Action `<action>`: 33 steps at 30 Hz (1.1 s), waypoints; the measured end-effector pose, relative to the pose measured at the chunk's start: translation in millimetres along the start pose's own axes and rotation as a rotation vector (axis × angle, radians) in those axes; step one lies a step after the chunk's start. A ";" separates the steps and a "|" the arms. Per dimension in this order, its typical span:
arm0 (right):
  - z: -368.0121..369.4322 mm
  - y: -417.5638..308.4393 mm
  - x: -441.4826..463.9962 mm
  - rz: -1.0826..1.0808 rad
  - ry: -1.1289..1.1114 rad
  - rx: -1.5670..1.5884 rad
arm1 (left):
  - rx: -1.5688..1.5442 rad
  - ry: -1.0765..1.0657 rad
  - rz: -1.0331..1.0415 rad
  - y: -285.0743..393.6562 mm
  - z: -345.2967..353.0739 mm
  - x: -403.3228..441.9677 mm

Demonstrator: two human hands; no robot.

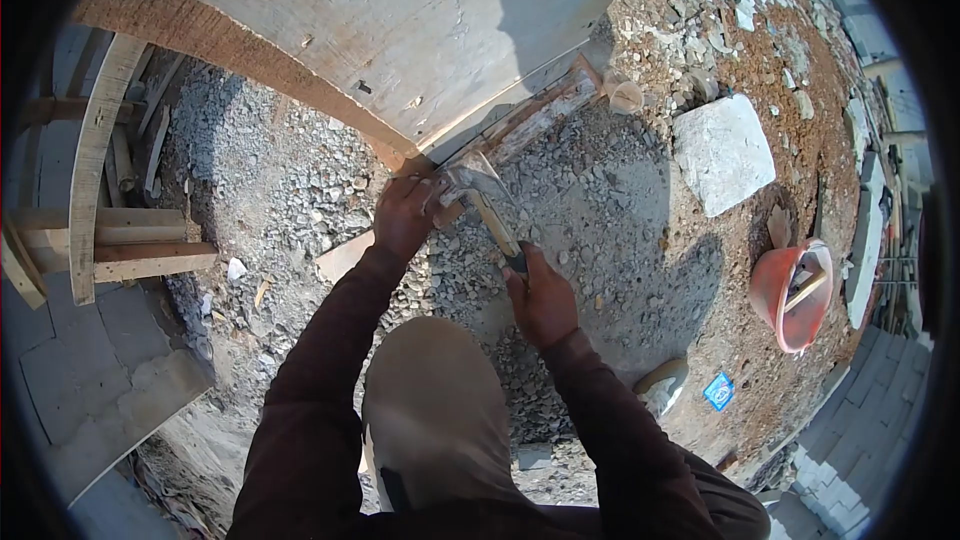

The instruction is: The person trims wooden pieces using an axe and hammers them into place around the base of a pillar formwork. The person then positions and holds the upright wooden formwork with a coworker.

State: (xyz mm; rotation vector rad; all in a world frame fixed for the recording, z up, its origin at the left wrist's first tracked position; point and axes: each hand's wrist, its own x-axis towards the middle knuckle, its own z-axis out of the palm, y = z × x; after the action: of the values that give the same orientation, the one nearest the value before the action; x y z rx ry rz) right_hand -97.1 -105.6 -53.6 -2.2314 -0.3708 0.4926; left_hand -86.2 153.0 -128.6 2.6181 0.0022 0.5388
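Observation:
My right hand (541, 298) is closed round the dark grip of a hammer-like tool (492, 220), whose wooden handle slants up and left. The tool's head lies beside my left hand (405, 212), at the lower corner of a large pale panel (400, 30). My left hand has its fingers bent at that corner; what they hold, if anything, is hidden. A rough, mortar-stained wooden piece (545, 115) runs along the panel's lower right edge.
Gravel lies below the panel. Wooden boards (150, 250) stand at the left. To the right are a pale block (724, 154), a red bucket (780, 295) with a stick inside, and a blue packet (718, 391). Rubble covers the upper right ground.

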 end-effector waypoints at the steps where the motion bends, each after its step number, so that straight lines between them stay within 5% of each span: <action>1: 2.7 -1.7 3.7 0.012 -0.018 -0.011 | -0.002 -0.007 0.002 -1.6 1.1 -0.8; 5: 8.4 -10.7 3.8 -0.073 0.119 0.089 | 0.013 -0.030 -0.016 -2.6 -0.7 -0.1; 11: 2.7 -14.6 12.8 0.067 -0.054 -0.045 | 0.020 -0.049 0.026 -5.8 0.1 2.2; 14: -0.3 -27.4 5.7 -0.082 0.170 0.172 | -0.007 -0.038 0.017 -1.5 -3.3 4.1; 20: 6.6 -12.7 14.9 0.183 -0.140 -0.003 | 0.020 -0.056 0.035 -1.9 -4.6 5.7; 24: 5.0 2.4 5.3 0.186 0.033 0.093 | -0.047 -0.005 0.041 8.2 -2.5 9.7; 28: -2.1 28.4 -8.6 0.230 0.120 0.094 | 0.053 0.114 -0.129 13.8 13.7 -21.0; 33: 2.5 42.6 -17.3 0.265 0.123 0.168 | -0.029 -0.016 -0.363 -0.1 30.1 -37.4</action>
State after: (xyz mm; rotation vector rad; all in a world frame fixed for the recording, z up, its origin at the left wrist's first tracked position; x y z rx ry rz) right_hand -109.2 -138.1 -83.8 -2.1435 0.0315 0.5022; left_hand -109.6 136.3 -167.1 2.5101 0.4509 0.3853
